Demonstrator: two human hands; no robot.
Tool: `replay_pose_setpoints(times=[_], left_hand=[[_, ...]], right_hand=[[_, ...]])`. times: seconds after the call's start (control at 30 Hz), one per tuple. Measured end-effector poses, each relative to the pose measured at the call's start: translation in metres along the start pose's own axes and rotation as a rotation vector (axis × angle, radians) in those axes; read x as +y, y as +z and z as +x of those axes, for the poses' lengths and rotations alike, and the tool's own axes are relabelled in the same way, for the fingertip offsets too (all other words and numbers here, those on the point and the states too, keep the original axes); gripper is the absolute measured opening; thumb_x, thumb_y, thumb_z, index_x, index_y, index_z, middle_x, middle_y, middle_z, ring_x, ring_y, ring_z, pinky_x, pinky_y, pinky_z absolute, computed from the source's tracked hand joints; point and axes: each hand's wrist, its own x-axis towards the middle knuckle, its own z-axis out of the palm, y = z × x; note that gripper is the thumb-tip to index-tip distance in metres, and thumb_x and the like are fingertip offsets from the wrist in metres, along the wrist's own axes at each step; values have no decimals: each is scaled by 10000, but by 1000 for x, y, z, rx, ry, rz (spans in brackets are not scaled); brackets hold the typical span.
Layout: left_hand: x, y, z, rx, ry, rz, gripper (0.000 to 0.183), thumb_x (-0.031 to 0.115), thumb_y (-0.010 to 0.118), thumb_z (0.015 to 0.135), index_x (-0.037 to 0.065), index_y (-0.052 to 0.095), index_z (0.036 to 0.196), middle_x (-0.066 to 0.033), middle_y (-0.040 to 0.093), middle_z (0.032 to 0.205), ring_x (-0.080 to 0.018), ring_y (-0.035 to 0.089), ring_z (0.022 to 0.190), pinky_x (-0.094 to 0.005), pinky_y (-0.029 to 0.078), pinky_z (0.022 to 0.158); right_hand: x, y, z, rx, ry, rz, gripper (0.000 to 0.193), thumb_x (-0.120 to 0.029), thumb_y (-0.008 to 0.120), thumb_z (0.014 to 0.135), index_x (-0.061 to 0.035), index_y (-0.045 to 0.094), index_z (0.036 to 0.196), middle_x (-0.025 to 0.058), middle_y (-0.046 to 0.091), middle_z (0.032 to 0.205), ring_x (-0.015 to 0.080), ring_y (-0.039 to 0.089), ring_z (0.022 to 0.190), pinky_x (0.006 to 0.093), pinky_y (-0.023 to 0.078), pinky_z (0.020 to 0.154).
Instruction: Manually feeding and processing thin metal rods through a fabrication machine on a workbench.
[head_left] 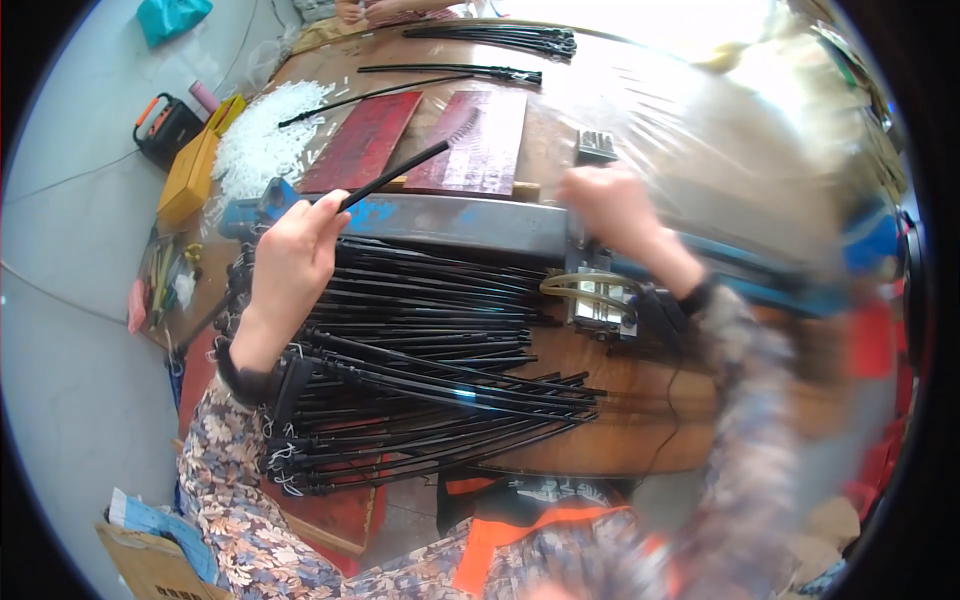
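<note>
Black rod [395, 177] slants up and rightward from your left hand [293, 248], whose fingers wrap its lower end; its free end shows against two dark red boards [365, 145]. Nearest you are your leaf-patterned sleeves [230, 470] and an orange strap [550, 518]. Beyond them, a pile of similar rods [430, 300] spreads over the brown table [620, 440], with white ties near some left ends. Just right of the pile sits a silver fixture [600, 300] with pale tubing. Past it, a grey metal beam [450, 222] runs crosswise. Your right hand [612, 205], blurred, curls near the beam's right part; whether it grips anything cannot be told. Farther off, left of the boards, small white pieces [265, 140] lie heaped. Farthest are a bundle of black rods [500, 40] and another person's hands [360, 12].
</note>
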Motion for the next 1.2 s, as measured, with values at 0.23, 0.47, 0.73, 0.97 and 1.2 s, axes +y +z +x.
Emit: replay_pose_setpoints(times=[0.23, 0.47, 0.73, 0.97, 1.2], left_hand=[[-7, 70, 22, -119, 219, -8, 200, 175, 649, 906, 149, 693, 1099, -110, 640, 802, -324, 660, 735, -412, 532, 617], [85, 187, 81, -111, 443, -129, 65, 149, 643, 881, 89, 641, 856, -116, 638, 783, -309, 668, 712, -383, 555, 634], [73, 197, 66, -227, 286, -349, 305, 271, 647, 931, 27, 660, 749, -175, 662, 794, -364, 671, 763, -463, 542, 686], [76, 202, 68, -189, 323, -374, 297, 273, 630, 945, 34, 646, 770, -164, 656, 825, -367, 675, 776, -471, 542, 672], [74, 192, 67, -225, 294, -240, 241, 283, 601, 968, 78, 597, 841, -146, 648, 702, -354, 678, 700, -466, 524, 588]], right_hand=[[118, -71, -175, 138, 139, -332, 40, -60, 640, 841, -100, 637, 837, 83, 638, 797, 292, 605, 851, 420, 385, 926], [173, -99, -254, 140, 284, -375, 35, -64, 638, 885, -35, 628, 868, 146, 625, 836, 328, 599, 831, 434, 467, 788], [175, -67, -259, 284, 287, -240, 36, -7, 661, 871, -4, 643, 901, 157, 628, 858, 324, 609, 840, 417, 483, 757], [159, -81, -268, 226, 316, -298, 197, 5, 676, 857, -23, 692, 1051, 152, 690, 1045, 334, 624, 1064, 415, 478, 904], [17, -68, -205, 186, 174, -259, 273, -107, 703, 879, -55, 688, 1147, 87, 711, 1060, 300, 608, 1136, 452, 414, 960]])
